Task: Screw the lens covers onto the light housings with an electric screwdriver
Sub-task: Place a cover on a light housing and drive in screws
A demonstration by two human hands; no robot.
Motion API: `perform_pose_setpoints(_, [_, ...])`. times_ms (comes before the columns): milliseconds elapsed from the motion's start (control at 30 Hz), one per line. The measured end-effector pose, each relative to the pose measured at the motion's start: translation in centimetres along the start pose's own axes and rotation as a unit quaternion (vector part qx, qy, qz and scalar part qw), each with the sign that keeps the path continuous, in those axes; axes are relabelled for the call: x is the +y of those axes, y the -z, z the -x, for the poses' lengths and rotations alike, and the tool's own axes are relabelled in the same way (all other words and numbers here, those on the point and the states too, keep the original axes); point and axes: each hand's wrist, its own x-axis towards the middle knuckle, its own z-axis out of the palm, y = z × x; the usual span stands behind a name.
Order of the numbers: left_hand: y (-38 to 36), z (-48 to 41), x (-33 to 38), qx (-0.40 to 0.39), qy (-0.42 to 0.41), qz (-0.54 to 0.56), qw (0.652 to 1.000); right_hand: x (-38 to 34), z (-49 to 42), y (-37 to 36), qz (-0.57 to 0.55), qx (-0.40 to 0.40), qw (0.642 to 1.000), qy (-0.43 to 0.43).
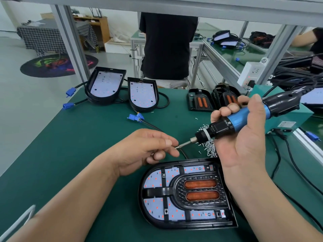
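Note:
A black light housing (185, 194) lies near the front edge of the green mat, with a lens cover carrying two orange strips (201, 190) seated on its white LED board. Above it, my right hand (244, 137) grips a blue and black electric screwdriver (241, 117), its bit (185, 144) pointing left. My left hand (150, 149) pinches a small screw (177, 147) against the bit's tip. A pile of loose screws (209, 147) lies just behind the housing, partly hidden by my right hand.
Two open housings (104, 86) (143, 95) with cables and blue connectors (135, 117) stand at the back left. Two lens covers (201, 100) (227, 95) lie at the back right. A teal power box (288, 119) and black cords sit on the right. A person (167, 46) stands beyond the table.

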Motion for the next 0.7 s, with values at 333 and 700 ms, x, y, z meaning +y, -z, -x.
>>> perform_pose_setpoints(333, [1.5,1.3,0.9,-0.071,0.053,-0.221,0.971,-0.9,1.1,-1.2,-0.009,-0.086,0.996,-0.025])
perform_pose_setpoints(700, [1.2,1.3,0.7,-0.044,0.013,-0.295,0.954,-1.0,4.7,-3.2,0.057,-0.245,0.963,-0.097])
